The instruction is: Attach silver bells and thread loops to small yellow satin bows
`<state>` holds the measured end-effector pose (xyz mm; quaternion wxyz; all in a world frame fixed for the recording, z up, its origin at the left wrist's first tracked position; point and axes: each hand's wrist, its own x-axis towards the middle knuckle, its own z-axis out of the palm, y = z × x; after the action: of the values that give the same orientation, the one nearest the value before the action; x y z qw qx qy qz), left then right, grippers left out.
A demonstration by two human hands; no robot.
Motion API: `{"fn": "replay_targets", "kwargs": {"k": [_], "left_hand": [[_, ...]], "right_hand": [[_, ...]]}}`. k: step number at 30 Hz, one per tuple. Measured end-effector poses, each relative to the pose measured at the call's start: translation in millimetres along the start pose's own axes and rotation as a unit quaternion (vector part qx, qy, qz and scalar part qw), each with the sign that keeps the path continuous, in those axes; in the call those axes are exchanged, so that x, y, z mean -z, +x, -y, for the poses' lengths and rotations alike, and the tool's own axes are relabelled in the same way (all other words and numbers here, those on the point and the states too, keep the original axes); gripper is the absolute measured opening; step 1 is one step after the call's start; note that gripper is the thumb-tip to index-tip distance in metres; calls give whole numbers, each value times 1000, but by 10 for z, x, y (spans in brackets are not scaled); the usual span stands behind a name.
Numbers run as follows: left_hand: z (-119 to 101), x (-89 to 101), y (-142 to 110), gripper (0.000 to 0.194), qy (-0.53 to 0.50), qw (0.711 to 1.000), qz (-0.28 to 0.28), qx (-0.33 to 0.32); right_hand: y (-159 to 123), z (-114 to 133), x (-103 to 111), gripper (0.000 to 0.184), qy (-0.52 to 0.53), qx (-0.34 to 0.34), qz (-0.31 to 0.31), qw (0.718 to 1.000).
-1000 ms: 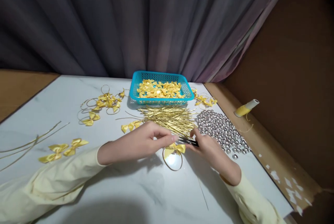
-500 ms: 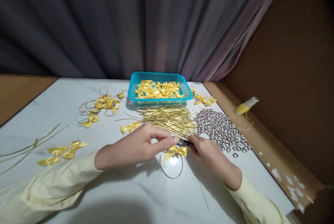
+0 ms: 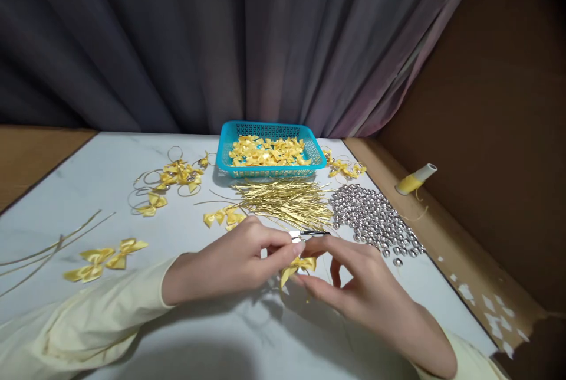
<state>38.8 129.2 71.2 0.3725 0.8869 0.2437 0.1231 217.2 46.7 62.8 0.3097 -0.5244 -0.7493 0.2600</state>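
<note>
In the head view a yellow satin bow (image 3: 299,264) is held between my two hands above the white table. My left hand (image 3: 252,253) is closed in a pinch, thumb and forefinger at the bow's upper left edge. My right hand (image 3: 354,277) pinches the bow from the right, thumb below and forefinger above; its other fingers are bent. The wire loop at the bow is mostly hidden now. Just beyond the fingertips is a small slim tool with a dark part (image 3: 315,232), its kind unclear. A heap of gold wire ties (image 3: 287,203) lies behind it.
A blue basket (image 3: 272,172) of yellow bows stands at the back. Silver bells or beads (image 3: 371,218) are spread at right. Bows on wire loops (image 3: 179,176) lie at left, near loose bows (image 3: 95,262) and wire strands (image 3: 57,244). A yellow thread spool (image 3: 415,179) stands far right.
My right hand has let go of the small dark tool and taken hold of the bow. The wire loop that hung below the bow no longer shows plainly. My left hand stays nearly in place.
</note>
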Motion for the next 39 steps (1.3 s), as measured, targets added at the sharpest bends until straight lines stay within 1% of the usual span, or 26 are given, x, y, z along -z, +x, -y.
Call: {"fn": "replay_targets", "kwargs": {"k": [2,5,12,15,17,18,20,22,23,25,27,29,31,33,34,35,36,37,38,39], "left_hand": [[-6,0,-18,36,16,1000,6,-7],[-17,5,-25,37,21,1000,11,-13],[-33,7,0,38,22,999,-12,-28],[-15,13,1,39,16,999,-22,-33],[3,29,11,39,-27,999,-24,-18],[11,41,20,39,-64,998,-20,-4],[27,68,44,37,-154,987,-1,34],[36,96,66,30,-216,975,9,56],[38,107,73,26,-224,973,7,55],[34,123,79,21,-201,979,-1,32],[28,124,74,21,-174,985,1,-2],[25,113,66,19,-179,983,10,-29],[26,98,61,17,-198,979,4,-38],[26,86,60,19,-206,978,-12,-31],[25,82,61,20,-205,978,-17,-27],[23,79,61,21,-203,979,-21,-20],[22,76,62,22,-200,979,-26,-13],[21,73,62,22,-195,980,-33,-2],[22,68,62,22,-190,981,-42,9],[25,62,61,22,-186,981,-54,20]], "right_hand": [[4,17,-31,15,-20,25,4,999],[14,21,-32,17,-33,36,25,998],[14,40,44,26,14,17,84,996],[29,35,64,26,43,-7,103,994],[53,8,71,24,101,-40,107,988],[70,-16,72,22,143,-60,101,983],[105,-87,62,18,239,-95,73,963],[136,-176,35,13,331,-120,46,935],[147,-220,16,12,371,-128,44,918],[160,-293,-36,14,443,-139,67,883],[162,-335,-100,17,499,-144,97,849],[162,-352,-169,20,543,-144,113,820],[166,-357,-235,20,575,-146,122,796],[180,-364,-282,20,588,-147,129,785],[189,-372,-295,18,586,-146,131,786],[200,-382,-300,17,578,-144,129,793],[210,-393,-296,16,561,-144,119,807],[218,-404,-285,15,535,-145,95,827],[222,-413,-270,16,500,-148,54,851],[222,-419,-251,16,457,-149,-2,877]]}}
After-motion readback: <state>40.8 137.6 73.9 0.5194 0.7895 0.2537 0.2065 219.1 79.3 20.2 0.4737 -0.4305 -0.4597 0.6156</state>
